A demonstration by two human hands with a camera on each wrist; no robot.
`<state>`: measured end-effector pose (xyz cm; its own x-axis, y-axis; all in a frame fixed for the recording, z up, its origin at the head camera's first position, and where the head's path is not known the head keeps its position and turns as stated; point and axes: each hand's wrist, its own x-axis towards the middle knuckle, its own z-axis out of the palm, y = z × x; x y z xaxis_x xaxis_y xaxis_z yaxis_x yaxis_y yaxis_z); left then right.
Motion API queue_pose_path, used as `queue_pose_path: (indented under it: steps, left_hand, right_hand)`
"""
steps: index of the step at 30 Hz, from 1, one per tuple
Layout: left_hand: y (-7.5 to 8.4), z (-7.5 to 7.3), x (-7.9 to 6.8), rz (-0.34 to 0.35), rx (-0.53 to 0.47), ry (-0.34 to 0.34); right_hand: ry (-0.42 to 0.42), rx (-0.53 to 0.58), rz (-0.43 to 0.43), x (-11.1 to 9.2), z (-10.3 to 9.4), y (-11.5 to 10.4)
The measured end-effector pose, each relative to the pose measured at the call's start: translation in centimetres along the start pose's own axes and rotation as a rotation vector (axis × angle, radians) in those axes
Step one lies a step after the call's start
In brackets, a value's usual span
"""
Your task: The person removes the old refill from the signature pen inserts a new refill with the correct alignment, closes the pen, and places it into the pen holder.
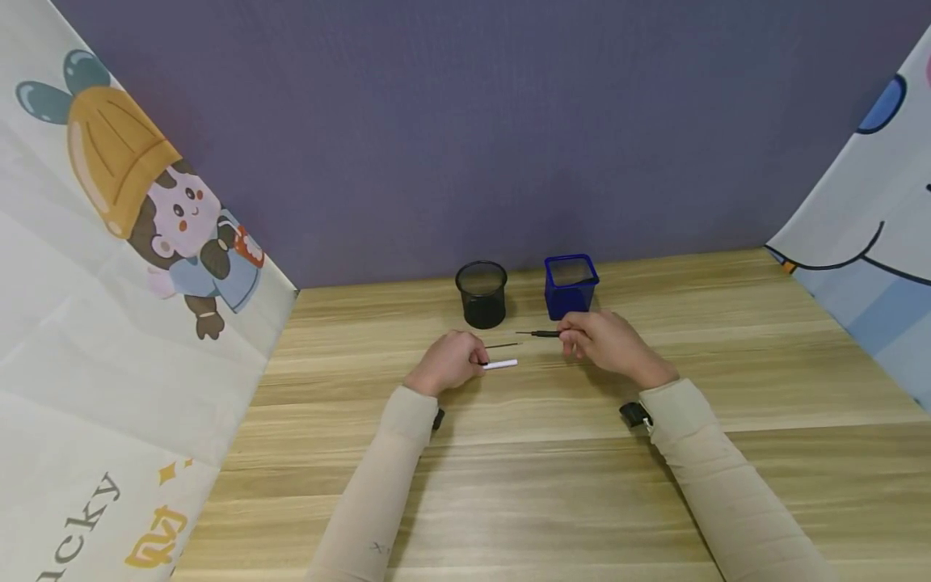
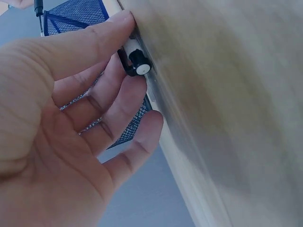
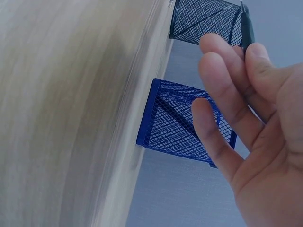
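- Left hand, centre frame, pinches a white plastic marker against the pale wooden tabletop.
- Right hand grips a thin black pen.
- Behind: round black mesh cup, square blue mesh cup.
- Purple backdrop; cartoon-printed cloths at both edges.

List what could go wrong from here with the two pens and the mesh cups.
1. The left hand pinches the white pen only near its capped end against the table; it could roll free.
2. The right hand holds the thin black pen by one end close to the blue mesh cup; a careless swing might tip it.
3. The black mesh cup stands just behind both hands, and may be knocked.
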<state>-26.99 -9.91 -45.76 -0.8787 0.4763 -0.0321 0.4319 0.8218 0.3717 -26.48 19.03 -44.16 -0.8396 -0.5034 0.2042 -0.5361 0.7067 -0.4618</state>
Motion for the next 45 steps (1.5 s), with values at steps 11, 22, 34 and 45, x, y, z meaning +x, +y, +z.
queue_pose_path:
  steps: [11,22,34,45]
  left_hand:
    - [0.0,-1.0,-0.3,0.013,-0.024,0.059]
    - [-0.6,-2.3,-0.7,0.029,-0.071,0.170]
    - [-0.7,-2.8,-0.8,0.041,-0.075,0.204]
    - [-0.5,-2.9,-0.9,0.052,-0.075,0.205]
  right_hand:
    - [-0.009,0.004,0.012,-0.1,-0.3,0.1]
    - [-0.004,0.014,0.008,-0.2,-0.5,0.3]
    - [-0.006,0.007,-0.001,-0.3,-0.7,0.3]
    - [0.002,0.012,-0.008,-0.3,-0.7,0.1]
